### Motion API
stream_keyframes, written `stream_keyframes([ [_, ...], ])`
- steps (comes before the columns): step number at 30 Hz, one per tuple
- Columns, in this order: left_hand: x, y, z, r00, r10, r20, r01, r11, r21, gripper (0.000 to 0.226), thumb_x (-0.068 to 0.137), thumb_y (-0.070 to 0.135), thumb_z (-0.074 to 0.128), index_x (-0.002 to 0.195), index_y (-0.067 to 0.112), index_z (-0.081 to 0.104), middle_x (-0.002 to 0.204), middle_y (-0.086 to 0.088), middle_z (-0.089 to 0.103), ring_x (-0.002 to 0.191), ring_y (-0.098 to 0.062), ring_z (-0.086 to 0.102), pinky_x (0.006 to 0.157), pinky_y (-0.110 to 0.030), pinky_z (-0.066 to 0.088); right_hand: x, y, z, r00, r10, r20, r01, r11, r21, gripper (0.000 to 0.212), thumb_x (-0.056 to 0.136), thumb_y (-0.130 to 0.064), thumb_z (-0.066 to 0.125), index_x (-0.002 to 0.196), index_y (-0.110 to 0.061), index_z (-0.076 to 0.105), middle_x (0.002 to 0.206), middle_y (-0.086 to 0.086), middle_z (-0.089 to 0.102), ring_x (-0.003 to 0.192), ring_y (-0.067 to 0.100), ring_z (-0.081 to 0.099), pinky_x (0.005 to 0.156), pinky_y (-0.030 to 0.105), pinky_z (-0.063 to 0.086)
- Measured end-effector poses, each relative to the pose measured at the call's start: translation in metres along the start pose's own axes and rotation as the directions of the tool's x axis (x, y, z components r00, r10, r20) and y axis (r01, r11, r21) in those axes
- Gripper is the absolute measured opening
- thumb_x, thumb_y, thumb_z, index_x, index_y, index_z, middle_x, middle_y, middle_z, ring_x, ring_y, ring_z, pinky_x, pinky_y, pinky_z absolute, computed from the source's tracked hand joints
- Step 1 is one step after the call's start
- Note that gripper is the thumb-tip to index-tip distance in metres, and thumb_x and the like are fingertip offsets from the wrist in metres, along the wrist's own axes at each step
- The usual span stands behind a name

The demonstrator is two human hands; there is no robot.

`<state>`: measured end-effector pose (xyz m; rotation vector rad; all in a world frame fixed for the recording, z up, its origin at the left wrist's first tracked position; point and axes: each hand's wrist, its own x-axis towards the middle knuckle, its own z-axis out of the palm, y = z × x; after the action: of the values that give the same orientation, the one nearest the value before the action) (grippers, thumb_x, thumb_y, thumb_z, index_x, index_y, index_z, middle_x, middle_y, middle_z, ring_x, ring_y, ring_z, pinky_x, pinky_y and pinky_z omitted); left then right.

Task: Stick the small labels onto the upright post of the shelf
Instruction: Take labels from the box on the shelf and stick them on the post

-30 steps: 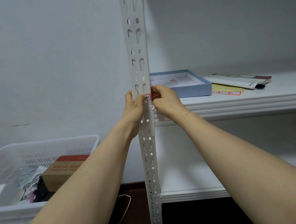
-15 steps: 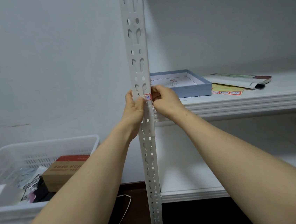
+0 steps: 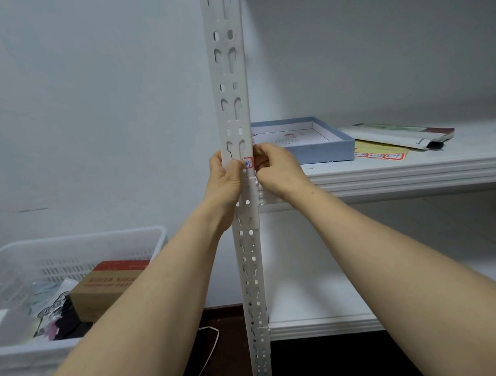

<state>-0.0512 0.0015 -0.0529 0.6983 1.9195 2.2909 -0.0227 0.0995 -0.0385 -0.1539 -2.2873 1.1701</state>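
A white perforated upright post (image 3: 229,67) of the shelf runs top to bottom through the middle of the view. A small white label with a red border (image 3: 248,163) lies against the post's right edge at shelf height. My left hand (image 3: 227,180) wraps the post from the left, its thumb pressed beside the label. My right hand (image 3: 275,169) is at the post's right side, fingertips pinching the label's right edge. On the upper shelf lies a yellow sheet with more red-bordered labels (image 3: 379,152).
The upper shelf board (image 3: 422,169) carries a shallow blue box lid (image 3: 312,144) and a folded white packet (image 3: 400,138). A lower shelf board (image 3: 315,318) sits beneath. At left stands a white plastic basket (image 3: 63,250) holding a brown carton (image 3: 107,285) and other items.
Almost nothing differs. Both hands stay at the post with the label between them; my left thumb has shifted slightly on the post.
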Motion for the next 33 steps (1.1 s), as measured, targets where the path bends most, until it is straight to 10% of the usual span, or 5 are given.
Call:
stream_keyframes([
  [13, 0.006, -0.008, -0.009, 0.999, -0.004, 0.045, 0.007, 0.998, -0.064, 0.037, 0.096, 0.021, 0.033, 0.129, 0.016, 0.046, 0.117, -0.009, 0.064, 0.098, -0.019, 0.065, 0.086, -0.039, 0.052, -0.002, 0.0, -0.002, 0.999, -0.037, -0.006, 0.037, 0.999, -0.026, 0.036, 0.08, -0.008, 0.059, 0.115, -0.015, 0.061, 0.109, 0.002, 0.068, 0.1, 0.019, 0.063, 0.094, 0.039, 0.049],
  [16, 0.006, -0.009, -0.012, 0.996, 0.01, 0.094, -0.004, 0.998, -0.069, 0.039, 0.101, 0.039, 0.032, 0.129, 0.016, 0.047, 0.121, -0.005, 0.064, 0.109, -0.017, 0.064, 0.097, -0.04, 0.049, -0.011, 0.005, -0.001, 0.976, -0.109, -0.19, 0.124, 0.99, 0.067, 0.038, 0.078, -0.014, 0.068, 0.115, -0.014, 0.06, 0.107, 0.001, 0.063, 0.095, 0.015, 0.061, 0.091, 0.033, 0.05],
  [22, 0.01, -0.014, -0.015, 0.989, 0.024, 0.145, -0.019, 0.999, -0.035, 0.049, 0.098, 0.053, 0.032, 0.134, 0.02, 0.037, 0.128, 0.003, 0.058, 0.117, -0.01, 0.057, 0.105, -0.035, 0.042, -0.015, 0.015, 0.003, 0.712, -0.6, -0.364, 0.48, 0.795, -0.371, 0.016, 0.075, -0.03, 0.07, 0.077, -0.015, 0.074, 0.082, 0.003, 0.061, 0.081, 0.027, 0.057, 0.078, 0.035, 0.047],
  [33, 0.011, -0.011, -0.018, 0.985, -0.043, 0.167, 0.062, 0.992, -0.112, 0.036, 0.1, 0.046, 0.035, 0.127, 0.023, 0.042, 0.118, 0.001, 0.062, 0.106, -0.012, 0.062, 0.095, -0.031, 0.048, 0.011, 0.012, -0.006, 0.24, -0.966, -0.095, 0.47, 0.201, -0.859, 0.026, 0.078, -0.008, 0.069, 0.055, -0.018, 0.06, 0.089, 0.001, 0.07, 0.097, 0.017, 0.05, 0.105, 0.039, 0.032],
])
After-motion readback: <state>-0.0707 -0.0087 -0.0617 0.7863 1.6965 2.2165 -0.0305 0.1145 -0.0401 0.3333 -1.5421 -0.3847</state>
